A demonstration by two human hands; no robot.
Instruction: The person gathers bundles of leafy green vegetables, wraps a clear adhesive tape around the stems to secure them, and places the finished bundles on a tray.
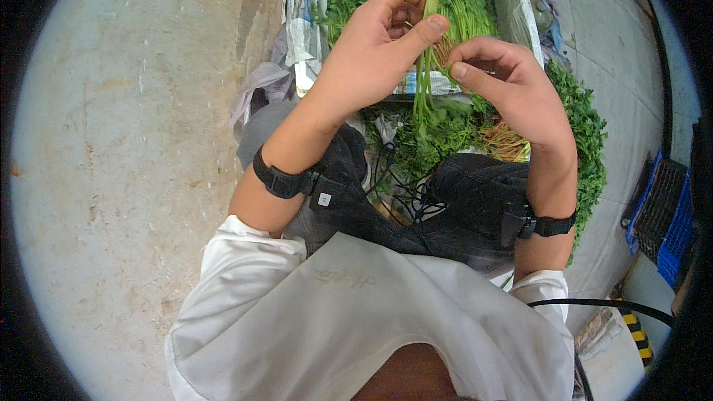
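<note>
Upside down in front of me is a coriander-like herb plant (pixel 425 81), its pale root at the top and its green stems hanging below. My left hand (pixel 370 53) grips it between thumb and fingers just under the root. To the right, the thumb and forefinger of my right hand (pixel 526 92) pinch a thin side stem of the same plant. Behind both hands, a white bin (pixel 526 16) lined with printed paper holds bunches of the same greens (pixel 470 3). More loose greens (pixel 440 128) lie below the bin, with a cluster of brown roots (pixel 504 139) at their right.
A leafy heap (pixel 590 133) lies on the floor beyond my right arm. Plastic bags (pixel 267 81) lie beside the bin. A blue and black crate-like object (pixel 660 211) stands at far right. A black cable (pixel 607 303) runs from my right side. Concrete floor (pixel 128 150) stretches leftward.
</note>
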